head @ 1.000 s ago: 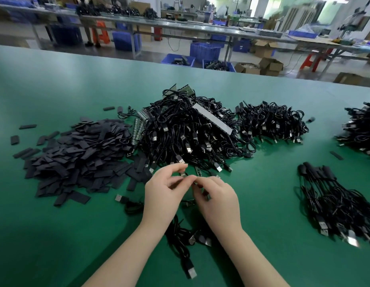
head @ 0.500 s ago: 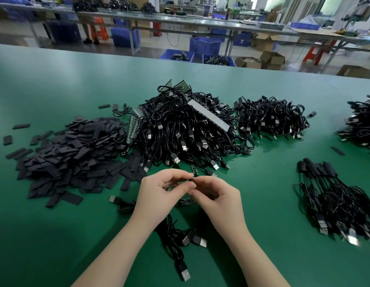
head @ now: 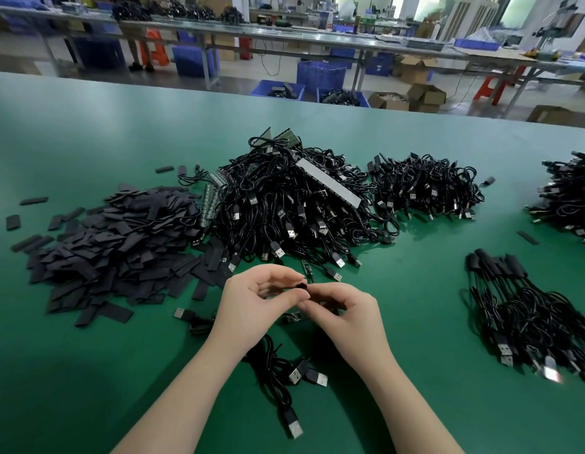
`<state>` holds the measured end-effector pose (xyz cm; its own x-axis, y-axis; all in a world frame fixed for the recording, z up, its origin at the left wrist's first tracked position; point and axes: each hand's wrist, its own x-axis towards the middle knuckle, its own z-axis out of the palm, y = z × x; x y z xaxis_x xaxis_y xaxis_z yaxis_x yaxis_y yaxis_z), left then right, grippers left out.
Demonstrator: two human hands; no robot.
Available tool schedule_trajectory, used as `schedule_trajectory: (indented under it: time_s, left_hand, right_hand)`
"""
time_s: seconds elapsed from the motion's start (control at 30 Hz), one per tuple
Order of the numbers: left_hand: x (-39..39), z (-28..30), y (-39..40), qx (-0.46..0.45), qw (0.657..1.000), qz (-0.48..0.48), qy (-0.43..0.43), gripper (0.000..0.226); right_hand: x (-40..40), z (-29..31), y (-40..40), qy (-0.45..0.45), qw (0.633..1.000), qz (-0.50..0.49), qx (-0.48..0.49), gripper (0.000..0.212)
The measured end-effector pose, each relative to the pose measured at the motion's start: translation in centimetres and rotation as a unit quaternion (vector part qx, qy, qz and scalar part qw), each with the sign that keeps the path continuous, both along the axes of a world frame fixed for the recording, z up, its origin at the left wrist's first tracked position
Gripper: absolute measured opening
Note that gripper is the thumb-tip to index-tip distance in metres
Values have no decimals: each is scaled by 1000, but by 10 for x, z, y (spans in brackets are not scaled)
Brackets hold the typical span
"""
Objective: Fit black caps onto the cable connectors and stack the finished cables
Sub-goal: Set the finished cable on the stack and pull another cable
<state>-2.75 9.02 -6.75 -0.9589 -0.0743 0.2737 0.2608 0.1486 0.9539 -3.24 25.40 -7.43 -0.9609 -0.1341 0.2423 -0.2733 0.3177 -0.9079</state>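
Far left on the green desk (head: pixel 88 371), a loose heap of flat black caps (head: pixel 120 247): thin, light and soft-looking, likely to flex, so best pinched by the edges. Next over, the big tangle of uncapped cables (head: pixel 284 204), limp cords with stiff metal plugs; take them by the plug body, I'd say. Now centre: left hand (head: pixel 251 309) and right hand (head: pixel 346 319) meet fingertip to fingertip, both grips narrow, pinching a small black cap (head: pixel 302 287) between them, seemingly working it onto a connector hidden under the fingers. More cables (head: pixel 284 378) trail on the desk beneath the wrists. Right side, a neat bundle of finished cables (head: pixel 530 316), capped ends together. No brand, label or readable writing anywhere
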Motion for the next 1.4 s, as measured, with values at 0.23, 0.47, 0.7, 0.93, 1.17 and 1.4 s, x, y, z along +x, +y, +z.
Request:
schedule_trajectory:
  time_s: [0.23,0.47,0.7,0.93,1.17,1.4]
  left_hand:
    - [-3,-6,1,-38,999,2,27,37]
    - [-2,-11,-4,-423,906,-19,-3,53]
    - [-4,-11,-6,-503,863,-49,-29,28]
    - [-5,-13,-2,-523,851,-37,-19,33]
    - [-4,-13,-4,-401,916,-9,-14,8]
    - [-2,-11,-4,-273,961,10,-40,11]
  right_hand:
    - [-1,-3,0,-1,1000,-14,5,25]
    - [-10,-9,7,-31,985,-145,-93,21]
    - [-12,-11,13,-55,966,-201,-150,14]
    - [-10,-11,8,-82,965,-185,-167,12]
    - [-8,-9,3,-89,970,-134,-185,15]
    - [-5,-10,-2,-92,972,-88,-197,17]
